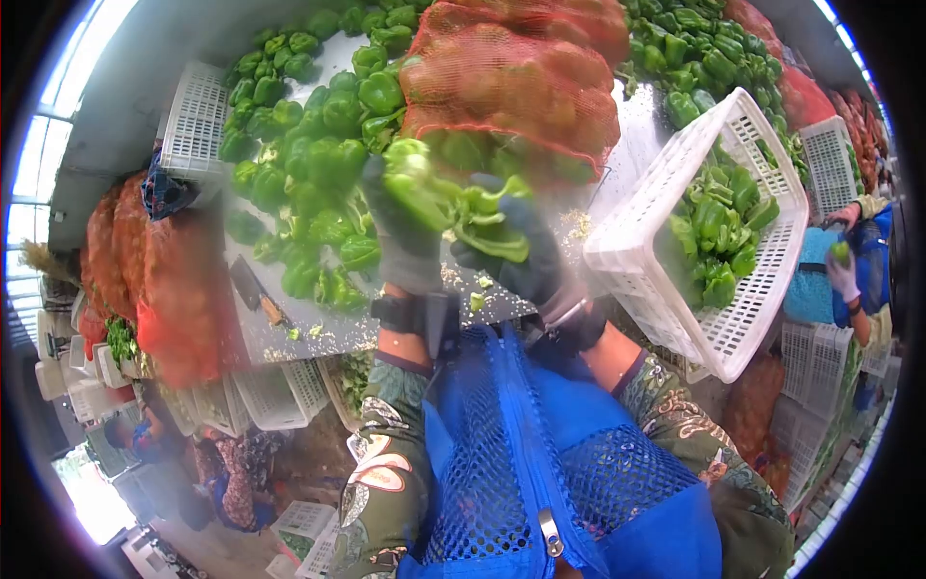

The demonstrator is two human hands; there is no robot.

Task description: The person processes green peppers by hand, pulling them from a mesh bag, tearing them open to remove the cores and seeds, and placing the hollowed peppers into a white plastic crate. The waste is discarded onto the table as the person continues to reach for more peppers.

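Head view: left hand [405, 234] grips torn pepper [413, 181]; blurred right hand [536, 253] seemingly pinches pieces [484, 205].

We report blur over both hands: the left hand [405, 246] has its fingers partly hidden behind the green pepper [415, 179] it holds, and the right hand [531, 256] smears around its pepper piece [492, 220]. We note the red mesh sack [506, 82] cut off by the top edge. The dark rim clips a co-worker [873, 256] at far right. We find distant figures [241, 473], lower left, too small to read.
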